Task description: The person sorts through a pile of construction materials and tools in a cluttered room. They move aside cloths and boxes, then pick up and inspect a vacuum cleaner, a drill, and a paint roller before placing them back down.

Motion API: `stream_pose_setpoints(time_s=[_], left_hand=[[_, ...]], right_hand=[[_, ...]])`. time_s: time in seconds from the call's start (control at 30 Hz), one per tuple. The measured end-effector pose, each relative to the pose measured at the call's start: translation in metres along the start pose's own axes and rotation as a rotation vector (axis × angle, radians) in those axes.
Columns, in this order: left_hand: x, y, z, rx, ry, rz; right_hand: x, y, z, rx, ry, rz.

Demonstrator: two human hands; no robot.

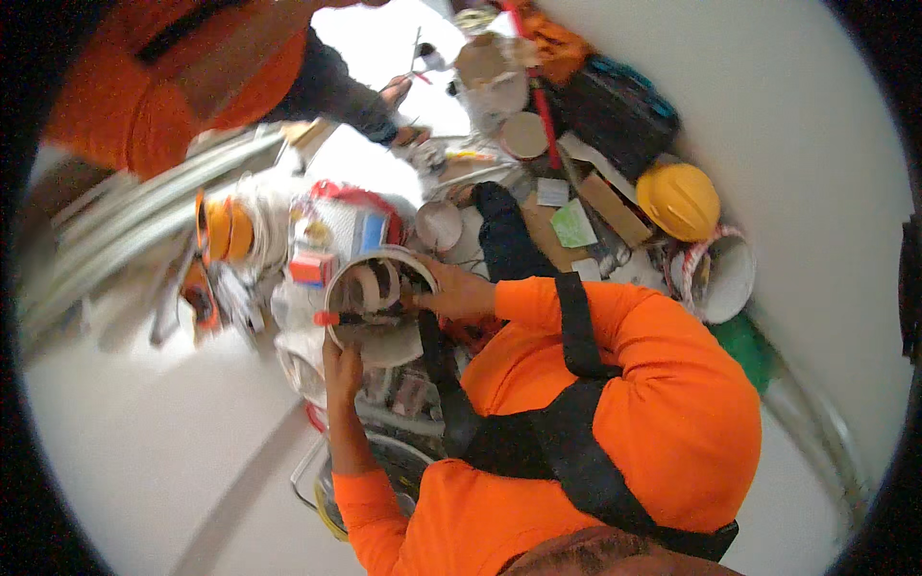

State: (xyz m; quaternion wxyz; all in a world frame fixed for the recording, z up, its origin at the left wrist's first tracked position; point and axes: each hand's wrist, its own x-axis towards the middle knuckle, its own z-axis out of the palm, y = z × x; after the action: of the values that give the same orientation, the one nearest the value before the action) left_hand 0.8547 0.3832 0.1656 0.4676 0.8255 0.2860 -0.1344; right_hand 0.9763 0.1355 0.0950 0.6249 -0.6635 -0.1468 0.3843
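Note:
Tilted in front of me is a white bucket [392,353] with its mouth facing up toward me. My left hand [343,367] grips its near-left rim, and my right hand [457,291] is closed on the right rim. Inside the bucket lie a whitish tape roll [361,290] and some dark items that are blurred. A red-ended tool [327,318] pokes out over the left rim. Just beyond the bucket sits a pile of packs, among them a red-and-white box [312,268].
Another person in orange [192,86] stands at upper left, above long pale profiles [154,226]. An orange roll [227,228] is at left. To the right are a yellow hard hat [678,202], an open bucket [722,276], a cardboard box [617,207] and a black bag [615,115].

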Motion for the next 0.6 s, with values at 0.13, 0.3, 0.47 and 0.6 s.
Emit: stream_pose_setpoints(time_s=[0.13, 0.3, 0.47, 0.6], left_hand=[[0.103, 0.051, 0.058, 0.407, -0.133, 0.364], [0.139, 0.158, 0.180, 0.425, -0.391, 0.446], [0.115, 0.171, 0.228, 0.412, -0.560, 0.728], [0.107, 0.107, 0.183, 0.404, -0.587, 0.309]], right_hand=[[-0.020, 0.023, -0.067, 0.257, 0.310, 0.165], [-0.072, 0.111, -0.116, 0.757, 0.762, 0.023], [-0.173, 0.186, -0.180, 0.802, 1.097, 0.117], [-0.282, 0.142, -0.196, 0.985, 1.309, 0.039]])
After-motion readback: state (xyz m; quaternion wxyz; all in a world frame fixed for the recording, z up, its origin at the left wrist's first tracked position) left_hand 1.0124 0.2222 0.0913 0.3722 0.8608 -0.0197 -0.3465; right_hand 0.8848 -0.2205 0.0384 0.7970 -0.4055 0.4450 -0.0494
